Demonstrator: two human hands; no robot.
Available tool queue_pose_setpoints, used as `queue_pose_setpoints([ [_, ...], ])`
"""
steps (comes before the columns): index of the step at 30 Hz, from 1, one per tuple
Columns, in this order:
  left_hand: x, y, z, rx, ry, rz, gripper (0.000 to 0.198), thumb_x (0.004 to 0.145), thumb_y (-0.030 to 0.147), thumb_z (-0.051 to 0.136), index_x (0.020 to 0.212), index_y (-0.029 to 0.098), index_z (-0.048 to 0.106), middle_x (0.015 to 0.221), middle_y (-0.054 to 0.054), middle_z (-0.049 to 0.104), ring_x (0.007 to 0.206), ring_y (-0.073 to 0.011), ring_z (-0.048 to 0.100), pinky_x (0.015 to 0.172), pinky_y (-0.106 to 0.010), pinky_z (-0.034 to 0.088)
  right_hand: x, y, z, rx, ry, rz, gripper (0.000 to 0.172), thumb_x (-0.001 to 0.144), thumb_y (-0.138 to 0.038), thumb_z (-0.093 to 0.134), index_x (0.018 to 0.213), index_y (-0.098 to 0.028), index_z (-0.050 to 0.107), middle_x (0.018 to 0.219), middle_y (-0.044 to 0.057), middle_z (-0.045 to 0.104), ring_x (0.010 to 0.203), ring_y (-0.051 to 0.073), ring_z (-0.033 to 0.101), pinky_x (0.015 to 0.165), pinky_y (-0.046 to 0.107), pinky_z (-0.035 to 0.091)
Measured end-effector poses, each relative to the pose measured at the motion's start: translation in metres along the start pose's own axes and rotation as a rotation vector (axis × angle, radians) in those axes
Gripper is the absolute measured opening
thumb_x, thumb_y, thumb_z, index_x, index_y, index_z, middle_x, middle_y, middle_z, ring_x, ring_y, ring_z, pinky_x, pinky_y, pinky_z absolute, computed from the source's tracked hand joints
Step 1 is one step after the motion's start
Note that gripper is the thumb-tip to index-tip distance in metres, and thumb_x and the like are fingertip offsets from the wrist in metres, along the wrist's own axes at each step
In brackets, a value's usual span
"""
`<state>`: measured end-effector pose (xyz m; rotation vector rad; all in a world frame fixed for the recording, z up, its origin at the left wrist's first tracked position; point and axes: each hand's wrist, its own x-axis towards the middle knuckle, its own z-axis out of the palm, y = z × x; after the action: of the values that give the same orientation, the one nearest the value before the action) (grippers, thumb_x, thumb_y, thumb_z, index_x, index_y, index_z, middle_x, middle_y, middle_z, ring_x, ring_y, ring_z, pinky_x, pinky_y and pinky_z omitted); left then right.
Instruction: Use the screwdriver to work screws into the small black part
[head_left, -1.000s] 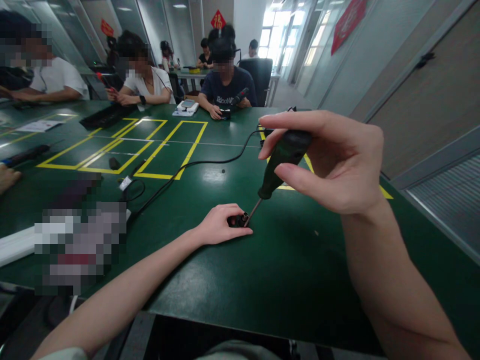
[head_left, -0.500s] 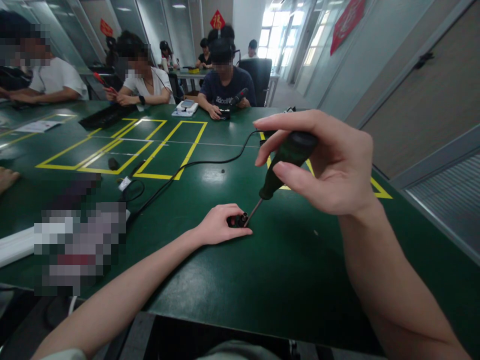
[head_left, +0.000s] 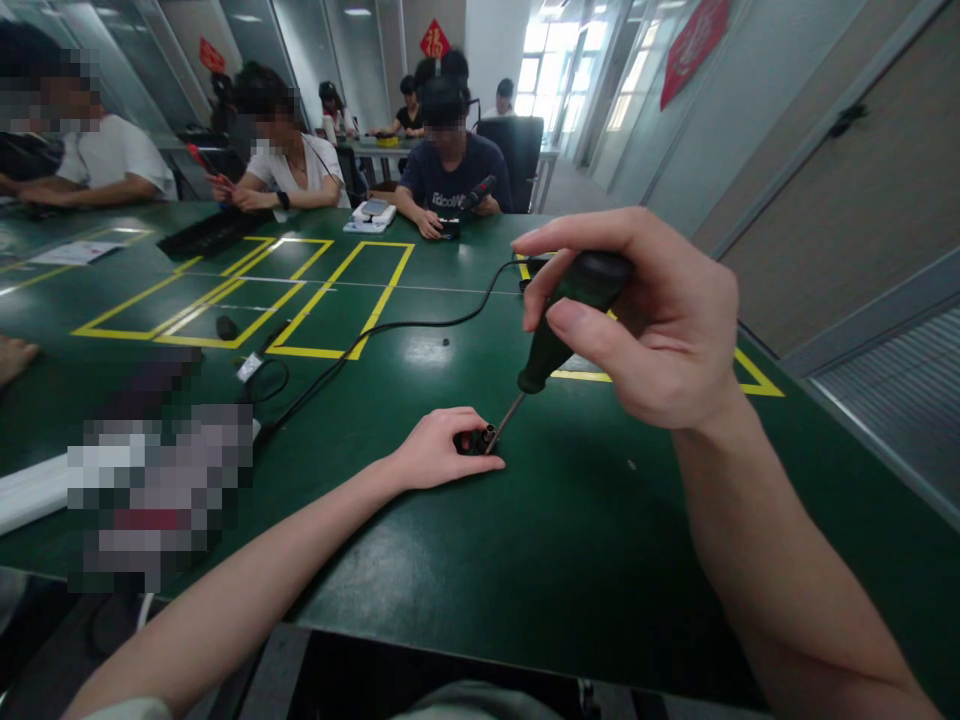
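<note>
My right hand [head_left: 660,320] is closed round the dark green handle of a screwdriver [head_left: 559,320], thumb and fingers pinching it near the top. The thin metal shaft slants down and left, and its tip rests on a small black part [head_left: 480,440]. My left hand [head_left: 439,450] lies on the green table [head_left: 525,560] with its fingers curled round that small part, pinning it to the surface. Most of the part is hidden under those fingers.
A black cable [head_left: 390,325] runs across the table from the far right toward a blurred-out object [head_left: 150,490] at the left. Yellow taped rectangles [head_left: 330,295] mark the tabletop. Several people sit at the far side, one holding a screwdriver. A white bar [head_left: 34,490] lies at the left edge.
My right hand has turned on the screwdriver handle and shifted slightly up, the fingers regripping. My left hand and the small part have stayed put.
</note>
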<state>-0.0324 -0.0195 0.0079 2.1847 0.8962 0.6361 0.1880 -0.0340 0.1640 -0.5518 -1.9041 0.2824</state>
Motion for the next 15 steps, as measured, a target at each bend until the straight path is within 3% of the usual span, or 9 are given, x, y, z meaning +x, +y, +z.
queue_pose_setpoints([
  [15, 0.0009, 0.0006, -0.0004, -0.015, 0.003, -0.014, 0.035, 0.084, 0.046, 0.091, 0.1, 0.016, 0.08, 0.088, -0.002, 0.071, 0.074, -0.0153, 0.062, 0.07, -0.027, 0.049, 0.0015, -0.0001, -0.0003, -0.008, -0.006, -0.032, 0.025, 0.1, -0.04, 0.071, 0.123, -0.031, 0.075, 0.097, 0.002, 0.076, 0.074, 0.019, 0.071, 0.066, 0.034, 0.062],
])
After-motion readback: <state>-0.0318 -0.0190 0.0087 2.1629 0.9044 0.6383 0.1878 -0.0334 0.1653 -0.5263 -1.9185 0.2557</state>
